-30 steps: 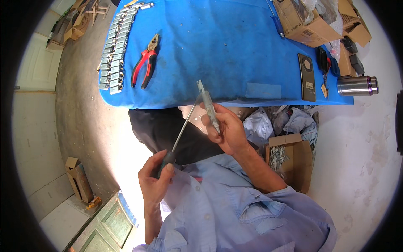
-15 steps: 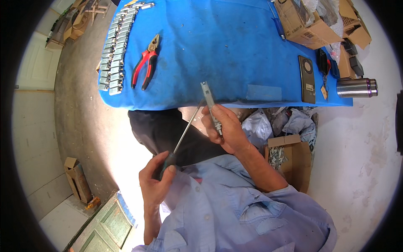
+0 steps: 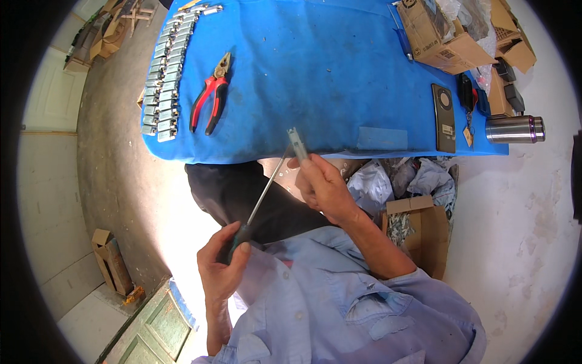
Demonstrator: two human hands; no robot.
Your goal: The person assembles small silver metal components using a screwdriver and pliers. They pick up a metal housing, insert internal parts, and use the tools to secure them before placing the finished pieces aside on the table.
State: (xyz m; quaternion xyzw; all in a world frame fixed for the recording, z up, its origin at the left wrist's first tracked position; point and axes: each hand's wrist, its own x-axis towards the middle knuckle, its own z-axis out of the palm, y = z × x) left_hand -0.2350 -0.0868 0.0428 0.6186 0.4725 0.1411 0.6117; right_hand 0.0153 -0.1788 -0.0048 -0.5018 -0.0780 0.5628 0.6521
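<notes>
My left hand (image 3: 219, 267) is closed around the dark handle of a screwdriver (image 3: 265, 198), whose long steel shaft slants up and to the right. In my right hand (image 3: 330, 191) is a narrow silvery metal piece (image 3: 297, 143) with a notched upper end. The screwdriver's tip lies close beside this piece; whether they touch I cannot tell. Both hands are over my lap, in front of the blue-covered table (image 3: 285, 85). My fingers hide the lower end of the metal piece.
Red-and-black pliers (image 3: 210, 103) and rows of small metal parts (image 3: 171, 76) lie on the table's left side. At right are a phone-like slab (image 3: 444, 115), keys (image 3: 468, 121), a steel flask (image 3: 515, 129) and a cardboard box (image 3: 442, 39). Below stands an open carton (image 3: 431, 233).
The metal piece has tilted and dropped slightly in my right hand, showing less of its lower end. My left hand and the screwdriver have shifted slightly left and down.
</notes>
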